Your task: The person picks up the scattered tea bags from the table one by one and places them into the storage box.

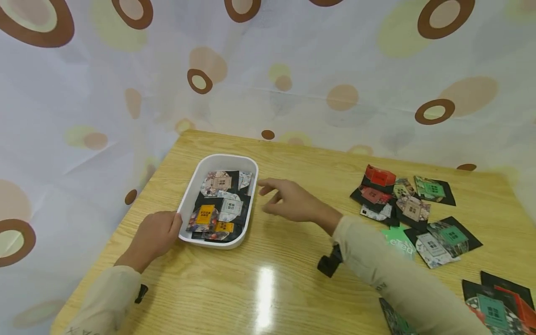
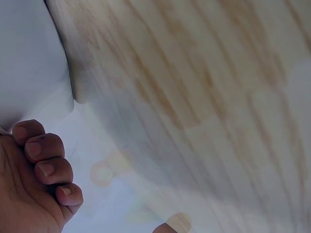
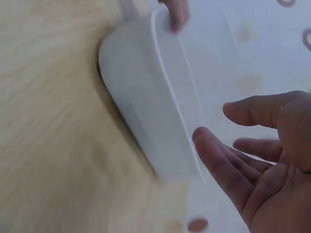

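White bin: the white bin [image 1: 226, 161] stands on the left part of the wooden table [image 1: 293, 265].
Bin contents: black-edged packets lie overlapping inside. I note an orange-labelled packet [image 1: 204, 217] at the near end, a grey-labelled packet [image 1: 231, 208] at the middle and a beige-labelled packet [image 1: 219, 183] toward the far end.
Left hand: my left hand [image 1: 156, 235] grips the bin at its near left corner, thumb at the rim, fingers curled.
Right hand: my right hand [image 1: 289, 201] is just beside the bin's right rim, thumb and forefinger apart, holding nothing. Whether a fingertip touches the rim I cannot tell.
Loose packets: well to the right of the bin. A red packet [image 1: 380, 178] tops an overlapping group; a green-labelled packet [image 1: 435, 189] lies beside it.
Green card: a bright green card [image 1: 399, 242] with white lettering, partly covered.
Near right corner: a teal-labelled packet [image 1: 494, 309] overlaps others.
Sleeves: beige on both arms; the right sleeve [image 1: 393, 274] partly hides a packet beneath.
Backdrop: a pale cloth [image 1: 293, 56] with brown rings and spots hangs behind the table.
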Available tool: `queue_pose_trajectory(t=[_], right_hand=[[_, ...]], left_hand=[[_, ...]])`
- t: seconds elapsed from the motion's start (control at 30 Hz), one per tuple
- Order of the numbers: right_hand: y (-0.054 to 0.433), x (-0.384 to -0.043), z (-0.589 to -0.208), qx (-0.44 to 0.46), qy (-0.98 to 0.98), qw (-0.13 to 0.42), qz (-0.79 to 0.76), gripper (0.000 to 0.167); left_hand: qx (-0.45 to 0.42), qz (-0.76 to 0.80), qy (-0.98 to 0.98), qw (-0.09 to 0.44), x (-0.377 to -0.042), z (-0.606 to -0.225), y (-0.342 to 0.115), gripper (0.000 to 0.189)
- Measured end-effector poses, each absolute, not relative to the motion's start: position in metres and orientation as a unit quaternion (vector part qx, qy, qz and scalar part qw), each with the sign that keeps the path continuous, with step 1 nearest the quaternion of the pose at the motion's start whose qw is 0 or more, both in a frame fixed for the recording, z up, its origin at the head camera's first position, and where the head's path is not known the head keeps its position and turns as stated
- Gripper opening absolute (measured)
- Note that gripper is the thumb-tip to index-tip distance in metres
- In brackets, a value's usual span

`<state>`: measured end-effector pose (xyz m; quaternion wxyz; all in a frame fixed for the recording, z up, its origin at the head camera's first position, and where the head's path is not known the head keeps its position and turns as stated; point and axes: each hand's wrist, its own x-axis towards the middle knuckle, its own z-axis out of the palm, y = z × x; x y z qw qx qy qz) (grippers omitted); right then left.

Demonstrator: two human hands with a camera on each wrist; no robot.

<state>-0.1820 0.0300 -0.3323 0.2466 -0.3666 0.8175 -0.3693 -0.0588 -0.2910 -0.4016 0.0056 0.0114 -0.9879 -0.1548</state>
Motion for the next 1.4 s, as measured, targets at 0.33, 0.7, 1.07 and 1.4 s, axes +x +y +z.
queue_pose_trajectory(t=[0.33,0.7,1.07,1.4], right_hand=[[0.184,-0.193,-0.307,-0.321,0.892,0.159,-0.274,0.040],[0.301,-0.160,-0.362,-0.263,0.925,0.200,-0.188,0.057],[0.295,-0.146,-0.385,-0.238,0.947,0.184,-0.115,0.099],[0.293,-0.143,-0.379,-0.234,0.952,0.166,-0.110,0.098]], left_hand=[[0.010,-0.143,-0.990,0.004,-0.059,-0.400,-0.291,0.045],[0.006,-0.150,-0.989,0.003,-0.059,-0.398,-0.291,0.046],[0.002,-0.148,-0.989,-0.005,-0.060,-0.399,-0.291,0.045],[0.002,-0.149,-0.989,-0.005,-0.065,-0.396,-0.286,0.043]])
